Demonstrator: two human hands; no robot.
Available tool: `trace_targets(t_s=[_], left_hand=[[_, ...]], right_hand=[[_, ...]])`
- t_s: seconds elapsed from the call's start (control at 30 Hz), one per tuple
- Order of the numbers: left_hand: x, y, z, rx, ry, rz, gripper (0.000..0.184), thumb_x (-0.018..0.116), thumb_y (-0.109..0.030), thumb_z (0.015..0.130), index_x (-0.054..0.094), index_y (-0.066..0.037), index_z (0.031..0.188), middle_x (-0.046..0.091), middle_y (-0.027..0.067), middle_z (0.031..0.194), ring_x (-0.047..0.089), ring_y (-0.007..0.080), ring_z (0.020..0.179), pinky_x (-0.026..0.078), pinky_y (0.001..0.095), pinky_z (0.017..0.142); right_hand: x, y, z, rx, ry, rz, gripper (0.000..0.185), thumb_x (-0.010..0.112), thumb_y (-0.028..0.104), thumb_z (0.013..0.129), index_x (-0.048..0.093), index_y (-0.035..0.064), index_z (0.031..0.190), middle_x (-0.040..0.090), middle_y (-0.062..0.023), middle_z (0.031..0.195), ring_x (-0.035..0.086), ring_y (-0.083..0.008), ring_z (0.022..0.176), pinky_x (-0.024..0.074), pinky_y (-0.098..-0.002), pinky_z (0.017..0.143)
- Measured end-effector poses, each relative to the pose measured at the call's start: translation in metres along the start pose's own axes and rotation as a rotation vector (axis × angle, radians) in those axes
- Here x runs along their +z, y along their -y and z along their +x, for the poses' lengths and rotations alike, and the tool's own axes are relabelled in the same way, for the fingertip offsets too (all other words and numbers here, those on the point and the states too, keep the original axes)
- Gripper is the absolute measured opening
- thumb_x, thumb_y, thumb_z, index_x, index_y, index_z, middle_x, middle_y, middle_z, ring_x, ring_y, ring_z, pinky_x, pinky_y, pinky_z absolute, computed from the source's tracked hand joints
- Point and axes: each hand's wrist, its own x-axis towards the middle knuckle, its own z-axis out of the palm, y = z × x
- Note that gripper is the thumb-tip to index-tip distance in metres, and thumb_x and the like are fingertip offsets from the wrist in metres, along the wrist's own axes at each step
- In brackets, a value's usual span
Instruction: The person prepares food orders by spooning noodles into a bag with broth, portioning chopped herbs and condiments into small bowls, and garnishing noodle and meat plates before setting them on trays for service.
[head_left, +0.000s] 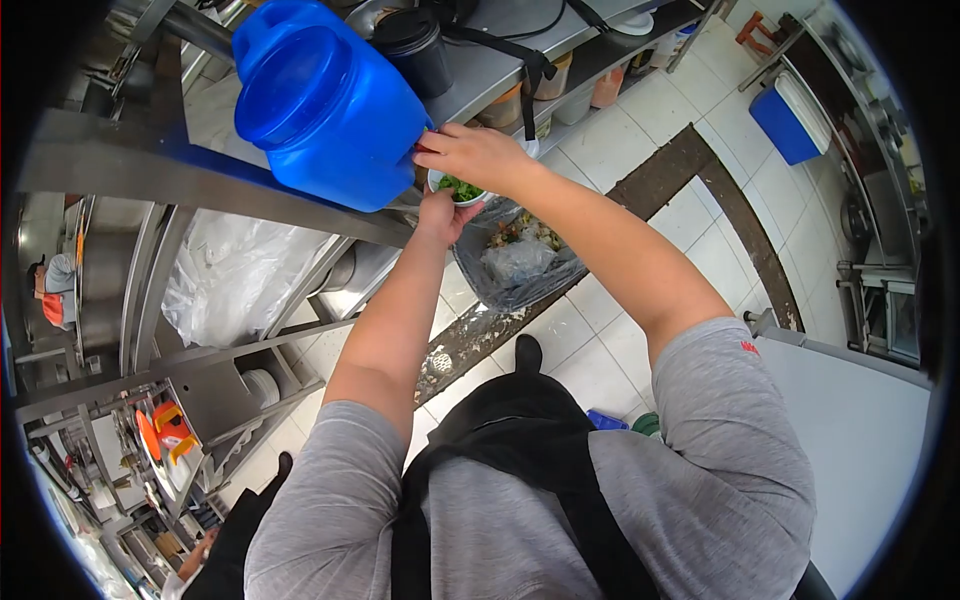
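Note:
My left hand is wrapped around a small white bowl. Chopped green herbs fill it. Just above the bowl, my right hand has its fingers bent together against or close to the side of a large blue plastic jug. Specks of green and red show at those fingertips, too small to name. The jug has a wide round lid and stands on the metal counter. Below my hands is a bin lined with a dark plastic bag, holding food scraps and clear plastic.
A black lidded container stands behind the jug. Tubs sit on the shelf under the counter. Clear plastic sheeting lies at the left. A white freezer-like surface is at my right. Another person's dark apron shows at lower left.

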Motion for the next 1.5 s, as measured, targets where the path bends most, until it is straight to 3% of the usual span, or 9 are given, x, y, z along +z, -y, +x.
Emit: trace_targets(t_s=[0.2,0.37,0.53,0.9,1.07,1.27,1.37,1.43,1.5], left_hand=[[-0.005,0.001,-0.015,0.071,0.057,0.028,0.039,0.032,-0.006,0.097,0.024,-0.015,0.134,0.048,0.0181,0.125,0.061,0.0340,0.103,0.061,0.0454,0.071],[-0.021,0.004,-0.033,0.134,0.131,0.036,0.039,0.034,-0.011,0.097,0.030,-0.022,0.135,0.053,0.0113,0.123,0.063,0.0299,0.100,0.059,0.0397,0.065],[-0.086,0.049,-0.075,0.175,0.178,0.086,0.037,0.036,-0.014,0.099,0.032,-0.022,0.135,0.051,0.0093,0.128,0.057,0.0293,0.110,0.055,0.0452,0.075],[-0.343,0.160,-0.295,-0.031,-0.073,0.024,0.058,0.038,0.002,0.089,0.026,-0.024,0.139,0.038,0.0155,0.135,0.048,0.0403,0.118,0.053,0.0621,0.077],[-0.400,0.157,-0.322,0.051,-0.225,0.213,0.059,0.043,0.003,0.086,0.030,-0.022,0.139,0.042,0.0167,0.130,0.055,0.0380,0.105,0.055,0.0572,0.070],[-0.426,0.159,-0.272,0.085,0.164,0.566,0.062,0.050,0.002,0.084,0.031,-0.020,0.139,0.049,0.0163,0.123,0.057,0.0345,0.100,0.055,0.0495,0.066],[-0.368,0.145,-0.296,-0.038,0.293,0.647,0.060,0.051,0.000,0.086,0.032,-0.022,0.139,0.049,0.0153,0.123,0.057,0.0342,0.102,0.054,0.0493,0.065],[-0.340,0.151,-0.293,-0.117,0.404,0.730,0.059,0.050,-0.001,0.087,0.032,-0.023,0.138,0.048,0.0146,0.124,0.056,0.0342,0.104,0.054,0.0486,0.064],[-0.312,0.163,-0.285,0.029,0.769,1.075,0.057,0.050,-0.003,0.088,0.032,-0.023,0.138,0.045,0.0136,0.128,0.056,0.0339,0.106,0.055,0.0478,0.067]], right_hand=[[0.018,0.018,0.022,0.474,0.031,0.018,0.032,0.058,0.030,0.085,0.060,0.0069,0.107,0.060,-0.0126,0.075,0.063,-0.0300,0.068,0.0539,-0.0360,0.064],[0.039,0.021,0.029,1.520,-0.004,1.522,0.061,0.029,0.045,0.098,0.058,0.0010,0.068,0.056,-0.0105,0.059,0.047,-0.0185,0.037,0.0401,-0.0379,0.038],[0.010,0.058,0.039,1.004,0.017,0.103,0.054,0.057,0.050,0.084,0.054,0.0005,0.106,0.065,-0.0178,0.086,0.063,-0.0363,0.091,0.0509,-0.0457,0.076],[0.049,0.089,0.016,1.348,-0.121,0.429,0.065,0.051,0.057,0.087,0.052,0.0022,0.122,0.061,-0.0232,0.114,0.058,-0.0390,0.106,0.0461,-0.0449,0.089],[0.045,0.290,-0.179,1.223,0.039,0.322,0.065,0.046,0.056,0.090,0.050,0.0020,0.125,0.056,-0.0277,0.119,0.056,-0.0422,0.107,0.0453,-0.0454,0.090],[0.080,0.739,-0.555,1.585,1.205,0.554,0.039,0.056,0.038,0.086,0.065,0.0062,0.106,0.063,-0.0148,0.111,0.061,-0.0327,0.100,0.0466,-0.0450,0.086],[-0.029,0.869,-0.504,1.634,0.569,0.481,0.029,0.061,0.029,0.082,0.069,0.0036,0.092,0.067,-0.0161,0.103,0.064,-0.0359,0.093,0.0495,-0.0464,0.078],[0.012,0.900,-0.514,2.726,0.550,0.499,0.033,0.062,0.017,0.077,0.068,0.0087,0.109,0.064,-0.0098,0.118,0.061,-0.0315,0.110,0.0480,-0.0517,0.086],[0.051,0.931,-0.510,2.787,0.116,0.121,0.035,0.062,0.030,0.078,0.069,0.0003,0.096,0.066,-0.0214,0.101,0.064,-0.0365,0.094,0.0514,-0.0446,0.080]])
